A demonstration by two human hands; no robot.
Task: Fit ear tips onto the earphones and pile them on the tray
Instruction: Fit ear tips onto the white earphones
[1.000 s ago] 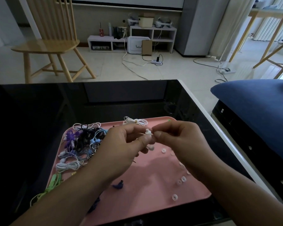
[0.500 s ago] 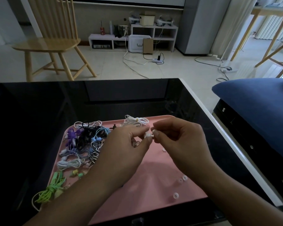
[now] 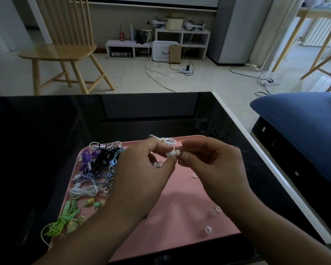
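Observation:
Above the pink tray, my left hand pinches a white earbud between thumb and fingers. My right hand pinches a small white ear tip against the earbud's end. The two hands meet fingertip to fingertip. The earbud's white cable coil lies at the tray's far edge behind the hands. A pile of coiled earphones in purple, black, blue and white fills the tray's left part. Loose white ear tips lie on the tray's right side.
The tray sits on a glossy black table with a white right edge. Green earphones hang over the tray's near left corner. A blue cushion is to the right, a wooden chair beyond the table.
Both hands stay joined on the earbud and have lifted slightly away from me. My right fingers have worked the ear tip closer onto the earbud.

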